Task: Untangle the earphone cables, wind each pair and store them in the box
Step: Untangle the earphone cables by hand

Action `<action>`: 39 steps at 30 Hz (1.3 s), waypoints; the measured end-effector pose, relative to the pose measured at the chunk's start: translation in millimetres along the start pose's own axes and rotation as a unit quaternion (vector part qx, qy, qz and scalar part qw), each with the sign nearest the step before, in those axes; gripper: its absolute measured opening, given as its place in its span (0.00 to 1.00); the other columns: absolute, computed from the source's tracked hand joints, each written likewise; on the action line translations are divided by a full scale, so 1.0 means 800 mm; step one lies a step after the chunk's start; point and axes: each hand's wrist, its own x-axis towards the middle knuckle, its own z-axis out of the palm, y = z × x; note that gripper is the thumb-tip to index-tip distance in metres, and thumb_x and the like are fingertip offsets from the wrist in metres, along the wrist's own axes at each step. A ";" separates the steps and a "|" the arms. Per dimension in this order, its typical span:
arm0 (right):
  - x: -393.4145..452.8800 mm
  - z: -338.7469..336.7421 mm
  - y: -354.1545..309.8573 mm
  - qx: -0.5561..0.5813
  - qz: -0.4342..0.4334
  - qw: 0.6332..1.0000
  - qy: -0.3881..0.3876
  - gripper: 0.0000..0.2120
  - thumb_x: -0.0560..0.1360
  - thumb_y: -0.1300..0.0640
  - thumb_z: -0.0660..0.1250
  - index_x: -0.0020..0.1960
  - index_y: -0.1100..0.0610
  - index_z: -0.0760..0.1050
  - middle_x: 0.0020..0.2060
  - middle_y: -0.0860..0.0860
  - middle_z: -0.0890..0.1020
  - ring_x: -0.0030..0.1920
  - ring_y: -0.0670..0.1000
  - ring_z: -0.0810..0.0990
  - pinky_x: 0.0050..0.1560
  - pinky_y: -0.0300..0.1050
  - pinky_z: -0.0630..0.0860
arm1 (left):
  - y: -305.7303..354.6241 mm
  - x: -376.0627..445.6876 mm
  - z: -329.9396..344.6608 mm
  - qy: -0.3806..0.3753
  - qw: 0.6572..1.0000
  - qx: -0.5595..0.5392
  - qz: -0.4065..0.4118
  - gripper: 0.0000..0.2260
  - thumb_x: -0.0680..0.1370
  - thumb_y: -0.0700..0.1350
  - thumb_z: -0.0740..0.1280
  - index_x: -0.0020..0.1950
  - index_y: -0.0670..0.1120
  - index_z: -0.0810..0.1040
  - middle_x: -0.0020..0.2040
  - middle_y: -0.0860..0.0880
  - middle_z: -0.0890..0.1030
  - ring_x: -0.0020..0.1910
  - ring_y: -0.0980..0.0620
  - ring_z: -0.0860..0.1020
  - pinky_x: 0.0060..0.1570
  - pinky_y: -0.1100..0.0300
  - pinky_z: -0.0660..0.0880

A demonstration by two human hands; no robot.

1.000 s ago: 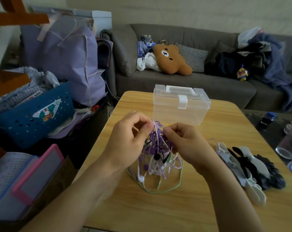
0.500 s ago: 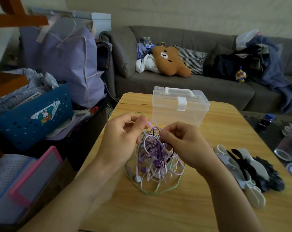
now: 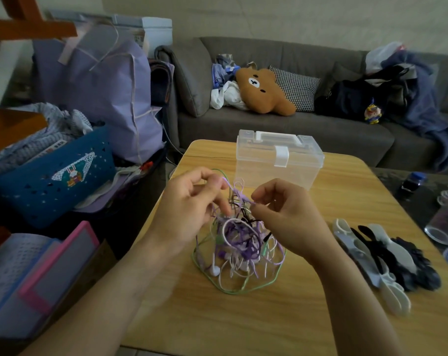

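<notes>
A tangle of earphone cables (image 3: 239, 249), purple, white, black and green, sits in a heap on the wooden table (image 3: 346, 201), with a white earbud at its lower left. My left hand (image 3: 189, 209) pinches a purple strand and a green loop lifted above the heap. My right hand (image 3: 284, 214) pinches the same purple cable a little to the right, its fingers curled over the tangle. Behind the hands stands the clear plastic box (image 3: 278, 160), its lid closed and its white latch down.
A row of white and black cable winders (image 3: 382, 260) lies at the right of the table. A glass (image 3: 446, 222) stands off the right edge. A sofa (image 3: 320, 134) with a bear cushion is behind; bags and baskets (image 3: 51, 181) crowd the left.
Both hands have drawn apart and lifted a little, pulling a purple strand and a green loop up out of the heap. The tangle has loosened and spread wider on the table.
</notes>
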 end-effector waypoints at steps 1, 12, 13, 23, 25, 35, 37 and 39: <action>0.001 0.000 0.004 -0.032 0.002 0.999 0.004 0.06 0.73 0.60 0.72 0.45 0.51 0.78 0.37 0.46 0.82 0.30 0.43 0.75 0.34 0.40 0.73 | 0.003 0.000 0.000 0.016 0.999 -0.041 0.004 0.09 0.83 0.39 0.59 0.44 0.38 0.74 0.30 0.42 0.79 0.17 0.56 0.60 0.19 0.66 0.55; 0.004 -0.012 0.013 -0.080 0.018 0.996 -0.018 0.16 0.72 0.62 0.67 0.55 0.45 0.78 0.48 0.41 0.82 0.50 0.41 0.79 0.45 0.33 0.73 | -0.015 0.007 -0.023 0.024 0.995 0.079 0.054 0.09 0.78 0.48 0.66 0.44 0.44 0.81 0.21 0.56 0.68 0.21 0.56 0.61 0.25 0.64 0.56; 0.001 -0.009 0.008 -0.071 -0.007 0.997 -0.014 0.18 0.71 0.59 0.68 0.59 0.45 0.78 0.51 0.40 0.81 0.54 0.39 0.77 0.48 0.31 0.71 | -0.016 0.005 -0.023 0.002 0.994 0.089 0.062 0.09 0.79 0.49 0.65 0.45 0.45 0.81 0.22 0.56 0.67 0.22 0.54 0.59 0.25 0.62 0.54; -0.005 0.025 -0.005 -0.147 -0.104 0.984 -0.016 0.03 0.75 0.55 0.72 0.44 0.49 0.83 0.38 0.41 0.84 0.45 0.39 0.80 0.45 0.27 0.70 | -0.002 -0.002 -0.010 0.054 0.993 0.050 0.091 0.12 0.85 0.42 0.56 0.43 0.44 0.72 0.24 0.49 0.71 0.21 0.54 0.65 0.23 0.65 0.62; -0.002 0.017 0.000 -0.158 -0.085 0.984 -0.020 0.02 0.75 0.53 0.72 0.44 0.48 0.83 0.36 0.39 0.83 0.42 0.36 0.79 0.43 0.24 0.69 | 0.001 0.003 -0.017 0.094 0.992 -0.061 0.060 0.13 0.85 0.39 0.54 0.41 0.42 0.68 0.24 0.48 0.73 0.19 0.54 0.64 0.19 0.66 0.59; 0.001 0.015 0.008 -0.192 -0.089 0.977 0.014 0.04 0.78 0.53 0.70 0.46 0.49 0.83 0.36 0.39 0.80 0.44 0.43 0.80 0.42 0.33 0.70 | -0.023 0.020 -0.034 0.236 0.947 0.207 -0.065 0.09 0.77 0.36 0.66 0.55 0.45 0.75 0.48 0.51 0.79 0.47 0.47 0.79 0.46 0.53 0.76; 0.001 0.018 0.009 -0.183 -0.098 0.978 0.022 0.04 0.78 0.53 0.69 0.45 0.48 0.82 0.36 0.41 0.83 0.43 0.45 0.81 0.46 0.44 0.75 | -0.020 0.009 -0.028 0.224 0.928 0.295 0.032 0.20 0.72 0.34 0.69 0.63 0.44 0.74 0.57 0.50 0.76 0.58 0.49 0.75 0.60 0.53 0.72; 0.001 0.020 0.010 -0.171 -0.109 0.979 0.028 0.04 0.78 0.53 0.70 0.45 0.49 0.82 0.36 0.43 0.84 0.42 0.46 0.81 0.47 0.48 0.76 | -0.007 -0.004 -0.015 0.134 0.934 0.301 0.138 0.22 0.69 0.36 0.68 0.63 0.46 0.76 0.59 0.53 0.78 0.59 0.57 0.74 0.61 0.61 0.71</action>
